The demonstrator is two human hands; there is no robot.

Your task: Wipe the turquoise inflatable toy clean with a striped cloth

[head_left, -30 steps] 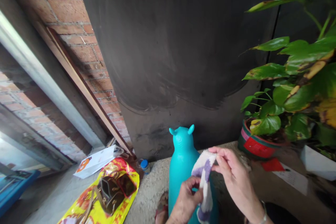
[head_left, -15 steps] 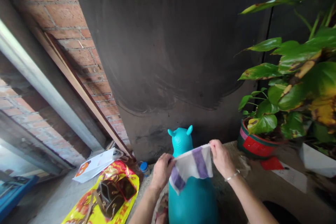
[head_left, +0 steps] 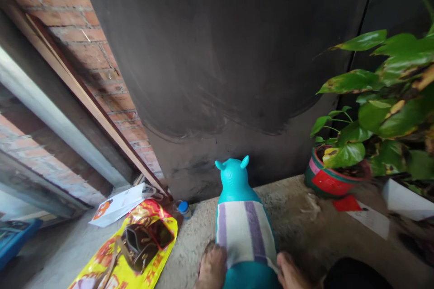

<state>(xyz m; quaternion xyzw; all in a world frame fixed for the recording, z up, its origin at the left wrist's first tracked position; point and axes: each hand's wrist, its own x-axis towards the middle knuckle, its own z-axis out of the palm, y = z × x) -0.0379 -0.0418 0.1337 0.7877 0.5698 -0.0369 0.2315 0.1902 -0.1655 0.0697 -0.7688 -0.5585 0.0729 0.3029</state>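
A teal rubber animal toy (head_left: 234, 179) with two small ears stands in front of me, its head toward the dark panel. Over its back lies a white towel with purple stripes (head_left: 239, 230), spread almost flat. My left hand (head_left: 213, 265) is closed at the towel's near left corner. At the near right corner, my right hand (head_left: 290, 272) pinches the edge, with its wrist cut off by the frame. Both hands are slightly blurred and sit low, on either side of the toy's body.
A dark panel (head_left: 217, 63) rises behind the toy. On the left, a brown handbag (head_left: 137, 246) and a phone (head_left: 161, 234) lie on a yellow plastic bag (head_left: 154, 275), near a blue-capped bottle (head_left: 184, 209). A potted plant (head_left: 334, 183) stands on the right.
The towel, held up between both hands near the toy's neck, has come down flat onto its back. Both hands have moved lower and toward me.
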